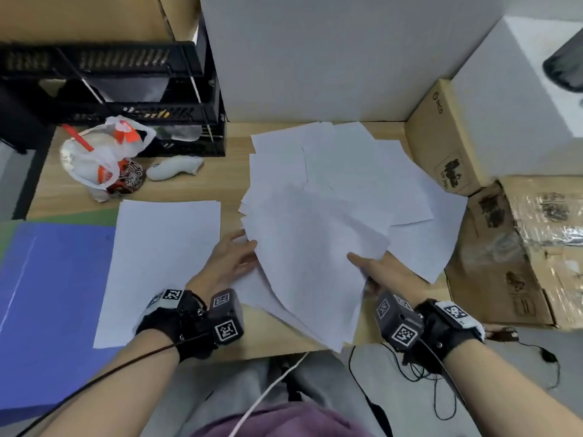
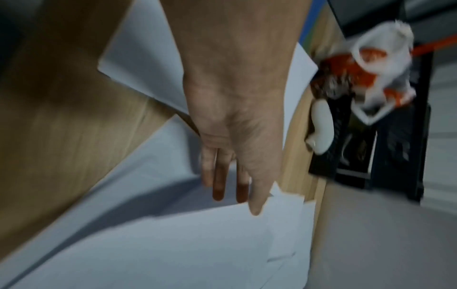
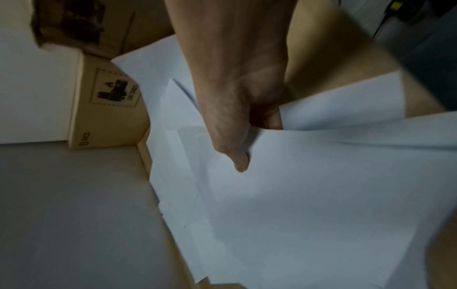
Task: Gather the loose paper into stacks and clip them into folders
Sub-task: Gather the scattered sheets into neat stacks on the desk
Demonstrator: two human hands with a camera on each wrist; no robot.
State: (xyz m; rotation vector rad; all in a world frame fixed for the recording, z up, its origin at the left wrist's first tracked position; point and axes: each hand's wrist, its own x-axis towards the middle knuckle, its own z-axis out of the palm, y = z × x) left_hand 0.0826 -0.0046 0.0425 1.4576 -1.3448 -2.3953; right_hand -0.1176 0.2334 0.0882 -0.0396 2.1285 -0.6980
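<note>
From the head view, a fanned bundle of white sheets is lifted over the wooden desk, its long axis running from the near desk edge up and away, tilted a little leftward at the far end, with the near corner hanging past the desk's front edge. The right hand grips the bundle's right edge, thumb lying on top of the paper and the fingers tucked beneath, while the left hand lies with straight, relaxed fingers against the bundle's left edge. Behind the bundle more loose sheets lie scattered and overlapping toward the white wall panel; a separate neat stack rests to the left, long axis pointing away from the person, its left part overlapping a blue folder. A bagged drink cup with a red straw stands at the far left beside a black crate, and cardboard boxes line the right side. The left wrist view — blurred — shows the left hand with fingers extended and slightly spread, tips reaching over the white sheets, curled round nothing. The right wrist view shows the right hand pinching the sheets: the thumb presses on the top face, the other fingers are hidden under the paper — the sheets fan out away from the wrist
</note>
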